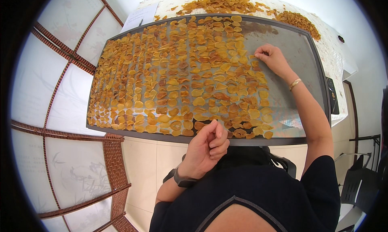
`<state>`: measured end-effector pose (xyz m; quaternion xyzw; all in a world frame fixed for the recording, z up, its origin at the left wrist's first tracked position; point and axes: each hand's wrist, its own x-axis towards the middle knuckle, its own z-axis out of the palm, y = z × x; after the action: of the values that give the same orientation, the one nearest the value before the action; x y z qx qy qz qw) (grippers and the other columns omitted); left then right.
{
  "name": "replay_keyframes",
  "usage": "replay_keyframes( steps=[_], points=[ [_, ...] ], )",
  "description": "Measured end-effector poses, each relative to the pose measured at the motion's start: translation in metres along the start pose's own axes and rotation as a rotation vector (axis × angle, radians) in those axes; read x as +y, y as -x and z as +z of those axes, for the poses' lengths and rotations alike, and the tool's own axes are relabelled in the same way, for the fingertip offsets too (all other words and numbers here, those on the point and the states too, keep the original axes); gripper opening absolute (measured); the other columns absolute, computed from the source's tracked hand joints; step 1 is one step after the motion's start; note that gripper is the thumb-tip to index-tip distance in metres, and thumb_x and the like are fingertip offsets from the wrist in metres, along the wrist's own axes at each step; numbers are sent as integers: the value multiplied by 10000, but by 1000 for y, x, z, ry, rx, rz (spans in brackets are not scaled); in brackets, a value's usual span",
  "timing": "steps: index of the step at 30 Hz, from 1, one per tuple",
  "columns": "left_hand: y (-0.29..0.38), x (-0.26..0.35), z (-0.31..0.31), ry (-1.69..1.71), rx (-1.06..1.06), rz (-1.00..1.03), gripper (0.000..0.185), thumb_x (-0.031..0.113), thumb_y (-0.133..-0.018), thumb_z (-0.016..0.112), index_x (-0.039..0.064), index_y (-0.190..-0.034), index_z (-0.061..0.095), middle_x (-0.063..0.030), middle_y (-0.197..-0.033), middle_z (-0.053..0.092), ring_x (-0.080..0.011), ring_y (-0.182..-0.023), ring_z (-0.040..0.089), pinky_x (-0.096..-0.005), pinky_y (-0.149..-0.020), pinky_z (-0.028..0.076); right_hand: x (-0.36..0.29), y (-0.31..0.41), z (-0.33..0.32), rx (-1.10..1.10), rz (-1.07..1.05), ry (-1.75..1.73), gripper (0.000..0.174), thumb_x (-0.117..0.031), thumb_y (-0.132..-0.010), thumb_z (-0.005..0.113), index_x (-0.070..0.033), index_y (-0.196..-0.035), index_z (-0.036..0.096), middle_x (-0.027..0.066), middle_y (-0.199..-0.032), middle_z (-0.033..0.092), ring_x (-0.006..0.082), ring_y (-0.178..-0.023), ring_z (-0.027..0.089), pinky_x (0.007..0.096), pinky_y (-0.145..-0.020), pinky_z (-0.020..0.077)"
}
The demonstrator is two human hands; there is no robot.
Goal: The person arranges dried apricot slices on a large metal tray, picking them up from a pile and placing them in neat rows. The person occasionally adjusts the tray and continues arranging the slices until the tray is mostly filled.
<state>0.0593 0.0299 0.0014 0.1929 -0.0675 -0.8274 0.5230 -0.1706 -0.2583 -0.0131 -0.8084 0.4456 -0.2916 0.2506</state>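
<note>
Many dried yellow-brown slices [198,101], perhaps of fruit or root, lie in rows on a dark-framed mesh or glass panel [291,62]. The rows cover its left and middle. My right hand [271,57], with a bracelet at the wrist, is over the panel at the right end of the rows. Its thumb and forefinger pinch at a slice [252,56]; whether the slice is held or lies on the panel is hard to tell. My left hand [209,144], its wrist in a dark band, is curled above the near edge, fingertips beside slices. Its palm side is partly hidden, so its contents cannot be told.
Behind the panel, a loose heap of slices [224,4] and a denser, browner heap [298,21] lie on a patterned tablecloth. Paper with writing [141,16] and a pen are at the far left. A black device [332,94] sits right; a folding screen [72,60] stands left.
</note>
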Motion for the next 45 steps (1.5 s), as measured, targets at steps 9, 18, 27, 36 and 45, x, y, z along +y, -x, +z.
replay_keyframes(
  steps=[9, 18, 27, 36, 45],
  points=[
    [0, 0, 0, 14, -4, 9, 369, 318, -1073, 346, 99, -808, 482, 36, -602, 313, -76, -472, 283, -215, -402, 234, 2, 2, 3, 5, 1, 4, 108, -104, -893, 681, 2, -911, 666, 45, -865, 611, 136, -767, 554, 286, -724, 460],
    [-4, -1, -4, 160, -89, 52, 375, 343, -1064, 347, 52, -931, 542, -29, -758, 458, -128, -614, 414, -233, -514, 353, 6, 5, 4, 56, -23, -39, 152, -115, -915, 647, 1, -1001, 697, 88, -938, 645, 177, -836, 612, 308, -776, 488],
    [-6, -3, 10, 304, -119, 145, 618, 450, -1040, 318, 8, -1471, 348, -200, -1477, 409, -315, -1343, 432, -421, -1155, 302, -135, 79, -5, -173, -360, -192, 184, -21, -869, 668, -30, -1050, 694, 68, -958, 648, 184, -849, 625, 302, -742, 500],
    [-6, -7, -3, 323, -280, 98, 658, 475, -1035, 285, 43, -1531, 262, -118, -1465, 441, -233, -1334, 430, -388, -1126, 297, -175, 121, 26, -428, -738, -164, 241, -64, -768, 724, -76, -1005, 682, 68, -976, 618, 293, -948, 583, 393, -810, 504],
    [-2, -7, 2, 328, -221, 85, 672, 468, -1031, 303, 24, -1532, 253, -133, -1483, 419, -253, -1372, 389, -405, -1153, 262, -172, 129, 31, -396, -656, -185, 114, -67, -803, 688, -74, -907, 642, 94, -940, 606, 305, -937, 584, 394, -795, 503]
  ],
)
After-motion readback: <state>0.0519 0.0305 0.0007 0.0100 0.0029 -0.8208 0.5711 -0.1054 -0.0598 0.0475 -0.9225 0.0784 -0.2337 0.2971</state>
